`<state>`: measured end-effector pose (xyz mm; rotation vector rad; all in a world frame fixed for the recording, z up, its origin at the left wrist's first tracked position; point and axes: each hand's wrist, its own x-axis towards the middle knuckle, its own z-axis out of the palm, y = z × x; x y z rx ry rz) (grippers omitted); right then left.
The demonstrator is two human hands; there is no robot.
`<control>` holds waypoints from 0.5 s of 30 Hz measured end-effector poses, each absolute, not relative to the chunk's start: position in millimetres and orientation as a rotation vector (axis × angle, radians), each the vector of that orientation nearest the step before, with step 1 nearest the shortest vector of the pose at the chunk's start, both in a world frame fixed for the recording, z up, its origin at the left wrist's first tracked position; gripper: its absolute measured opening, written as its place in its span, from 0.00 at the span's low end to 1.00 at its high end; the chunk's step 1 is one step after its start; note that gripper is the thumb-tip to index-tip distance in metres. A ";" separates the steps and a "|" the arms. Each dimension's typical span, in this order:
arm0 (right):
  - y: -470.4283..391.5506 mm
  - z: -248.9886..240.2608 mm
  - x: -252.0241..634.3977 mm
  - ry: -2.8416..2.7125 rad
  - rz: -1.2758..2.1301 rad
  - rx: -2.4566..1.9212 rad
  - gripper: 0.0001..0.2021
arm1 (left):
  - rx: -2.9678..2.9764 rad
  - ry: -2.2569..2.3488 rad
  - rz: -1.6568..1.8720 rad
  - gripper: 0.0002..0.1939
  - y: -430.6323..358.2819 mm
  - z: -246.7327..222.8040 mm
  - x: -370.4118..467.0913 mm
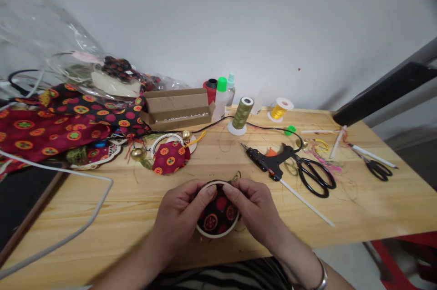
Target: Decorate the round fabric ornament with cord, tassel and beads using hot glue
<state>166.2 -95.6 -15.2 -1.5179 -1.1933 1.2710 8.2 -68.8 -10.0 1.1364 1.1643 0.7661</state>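
Both hands grip a small round hoop (217, 236) with a pale rim, near the table's front edge. Dark fabric (220, 217) with red and orange round motifs fills it. My left hand (180, 212) is closed on the hoop's left side, its thumb pressed on the upper face. On the opposite side my right hand (257, 208) pinches the rim, thumb also on the fabric near the top. Some olive thread (236, 176) sticks out by the right fingertips. The fingers behind the hoop are hidden.
A black glue gun (269, 160) with a white stick and large black-handled scissors (316, 176) lie to the right. Behind stand an olive thread spool (243, 112), yellow spool (280, 110) and cardboard box (177, 108). Patterned fabric (48, 135) and a white cable (99, 210) occupy the left.
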 end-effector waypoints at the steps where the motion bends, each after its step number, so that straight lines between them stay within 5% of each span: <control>1: -95.2 -15.4 166.5 -1.190 1.284 -1.515 0.18 | 1.115 1.167 0.765 0.12 -68.5 -9.9 8.3; 15: -100.6 -17.3 175.2 -0.926 1.504 -1.463 0.18 | 0.786 0.978 0.913 0.17 -65.6 -12.6 7.5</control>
